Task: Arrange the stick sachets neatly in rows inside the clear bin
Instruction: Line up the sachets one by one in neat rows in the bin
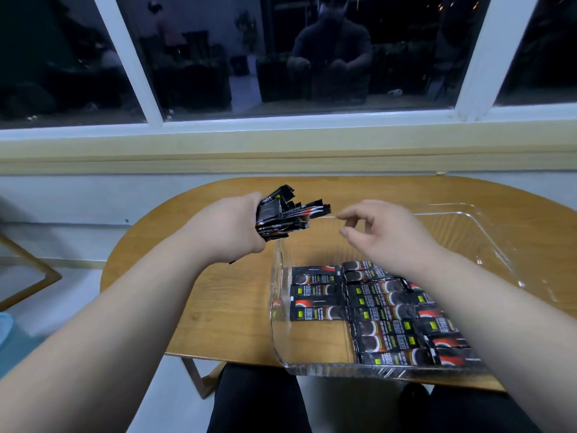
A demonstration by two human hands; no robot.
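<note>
Left hand (232, 225) grips a bundle of sachets (285, 214), their long axes fanning rightward; right hand (379, 232) hovers empty, fingers loosely curled. More sachets (379, 310) lie flat in rows inside the clear bin (278, 307), long axes running left-right.

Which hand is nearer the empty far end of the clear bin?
Right. The right hand hovers over the clear bin near that end; the left hand is outside its left wall, gripping a bundle of stick sachets.
</note>
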